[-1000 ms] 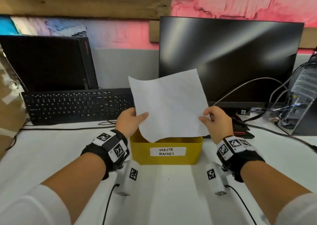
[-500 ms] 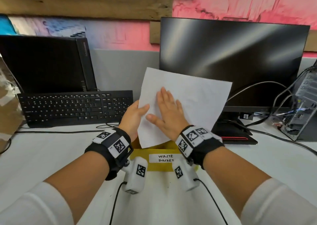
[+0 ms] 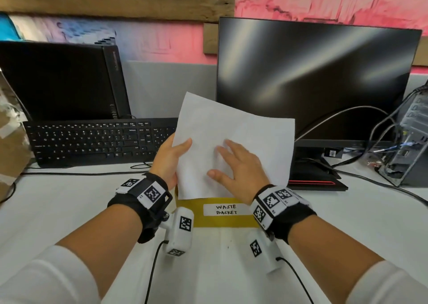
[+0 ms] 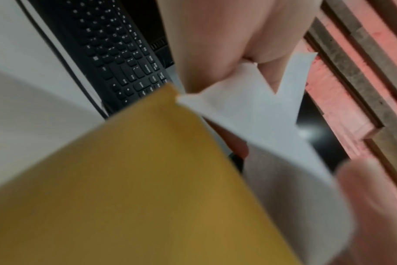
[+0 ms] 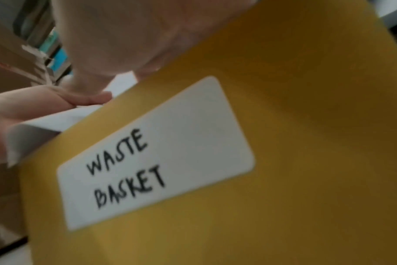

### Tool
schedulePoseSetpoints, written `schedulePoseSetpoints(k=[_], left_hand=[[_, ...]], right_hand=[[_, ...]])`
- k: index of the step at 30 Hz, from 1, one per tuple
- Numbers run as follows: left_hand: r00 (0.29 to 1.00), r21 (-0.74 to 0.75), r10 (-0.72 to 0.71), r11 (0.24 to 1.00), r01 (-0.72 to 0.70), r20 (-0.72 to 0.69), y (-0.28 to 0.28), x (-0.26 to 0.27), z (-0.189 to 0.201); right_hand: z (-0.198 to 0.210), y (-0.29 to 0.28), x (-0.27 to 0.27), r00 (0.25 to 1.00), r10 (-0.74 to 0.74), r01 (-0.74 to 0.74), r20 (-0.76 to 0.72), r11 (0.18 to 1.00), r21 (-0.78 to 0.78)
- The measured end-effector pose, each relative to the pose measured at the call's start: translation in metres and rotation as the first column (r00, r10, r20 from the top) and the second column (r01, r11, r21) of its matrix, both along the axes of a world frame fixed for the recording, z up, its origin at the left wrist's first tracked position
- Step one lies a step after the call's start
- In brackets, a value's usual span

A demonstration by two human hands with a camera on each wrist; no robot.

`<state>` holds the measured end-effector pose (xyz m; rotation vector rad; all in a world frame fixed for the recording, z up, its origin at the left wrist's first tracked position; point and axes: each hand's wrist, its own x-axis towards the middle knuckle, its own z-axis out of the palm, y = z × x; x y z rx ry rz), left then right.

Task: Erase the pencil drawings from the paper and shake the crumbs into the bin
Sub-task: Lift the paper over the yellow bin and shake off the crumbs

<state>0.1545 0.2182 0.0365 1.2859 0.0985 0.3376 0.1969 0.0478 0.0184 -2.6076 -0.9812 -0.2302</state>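
A white sheet of paper (image 3: 240,137) stands tilted over the yellow bin (image 3: 199,213) labelled "WASTE BASKET", its lower edge dipping into the bin's mouth. My left hand (image 3: 170,159) pinches the sheet's left edge, thumb on the near face; the left wrist view shows that pinch on the paper (image 4: 261,107) above the bin's wall (image 4: 147,179). My right hand (image 3: 234,167) lies flat on the near face of the sheet with straight, spread fingers. The right wrist view is filled by the bin (image 5: 306,125) and its label. No pencil marks show on the sheet.
A black keyboard (image 3: 97,141) lies at the back left before a dark computer case (image 3: 60,81). A black monitor (image 3: 315,81) stands behind the paper. Cables and an open computer case (image 3: 410,146) sit at the right. A few crumbs (image 3: 229,245) dot the white table before the bin.
My right hand let go of the sheet's right edge, laid itself flat on the paper, and has since slid down and right across it. The left hand keeps its pinch.
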Motion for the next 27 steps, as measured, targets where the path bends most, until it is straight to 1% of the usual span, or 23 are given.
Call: schedulePoseSetpoints(k=[2, 3, 4, 7, 8, 13, 16, 20, 22, 24, 27], left_hand=[[1.0, 0.004, 0.016, 1.0, -0.016, -0.006, -0.002, 0.0, -0.003], [1.0, 0.016, 0.016, 1.0, -0.016, -0.014, -0.002, 0.0, -0.005], [1.0, 0.026, 0.01, 1.0, -0.01, -0.024, -0.003, -0.002, -0.006], [0.998, 0.045, -0.005, 0.999, 0.008, -0.062, -0.001, -0.008, -0.006], [0.997, 0.049, -0.017, 0.999, 0.02, -0.076, 0.0, -0.012, -0.005], [0.985, 0.102, -0.106, 0.987, 0.121, -0.135, -0.003, -0.038, 0.0], [0.983, 0.112, -0.102, 0.986, 0.12, -0.155, -0.01, -0.059, -0.001], [0.983, 0.187, -0.089, 0.975, 0.12, -0.163, -0.025, -0.082, 0.0], [0.982, 0.195, -0.087, 0.973, 0.12, -0.169, -0.029, -0.091, 0.0], [0.976, 0.191, -0.114, 0.97, 0.15, -0.187, -0.029, -0.101, -0.002], [0.964, 0.177, -0.173, 0.962, 0.209, -0.2, -0.03, -0.115, -0.004]], right_hand=[[-0.001, 0.001, -0.004, 0.982, 0.083, -0.113, -0.171, 0.979, -0.171], [-0.003, 0.001, -0.007, 0.969, 0.115, -0.163, -0.218, 0.963, -0.216], [-0.006, -0.001, -0.01, 0.958, 0.135, -0.192, -0.253, 0.958, -0.215], [-0.009, -0.007, -0.021, 0.923, 0.122, -0.174, -0.365, 0.978, -0.113], [-0.01, -0.009, -0.025, 0.917, 0.123, -0.175, -0.38, 0.979, -0.106], [-0.017, -0.022, -0.063, 0.895, 0.166, -0.267, -0.415, 0.943, -0.198], [-0.016, -0.031, -0.084, 0.895, 0.179, -0.292, -0.408, 0.928, -0.233], [-0.003, -0.039, -0.107, 0.895, 0.192, -0.283, -0.403, 0.942, -0.179], [0.003, -0.045, -0.117, 0.895, 0.196, -0.279, -0.4, 0.947, -0.161], [0.004, -0.052, -0.127, 0.871, 0.199, -0.281, -0.45, 0.952, -0.123], [0.007, -0.061, -0.142, 0.839, 0.189, -0.29, -0.51, 0.949, -0.126]])
